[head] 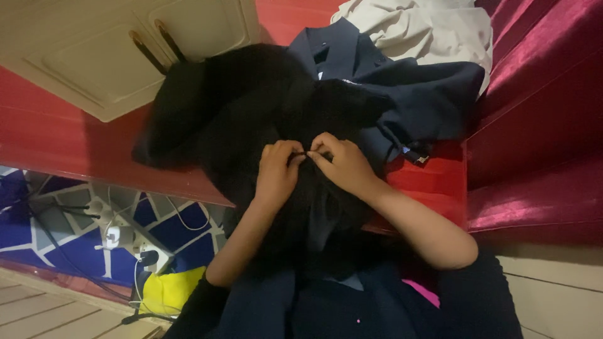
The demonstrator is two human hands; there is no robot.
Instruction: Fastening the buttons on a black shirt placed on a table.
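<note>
Here, in the head view, a heap of black cloth (251,107) lies across a red surface (56,141) and runs down toward the person's lap. Beside it, further off to the right, lies a dark navy garment (414,94) with a small tag (419,159) of pale and dark colour at its lower edge, too small to make out. A beige cloth (427,28) is bunched beyond the navy one, against dark red velvet cushions (540,94). A cream cabinet door (113,50) with two dark handles stands at the upper left. Down at the left, white plugs and cables (119,238) lie on a blue patterned floor, near a yellow cloth (169,289).

The left hand (276,172) and the right hand (342,163) meet over the black cloth, knuckles up, fingertips almost touching. Both pinch a small fold of it between thumb and fingers, with forearms bare and angled inward from dark sleeves.
</note>
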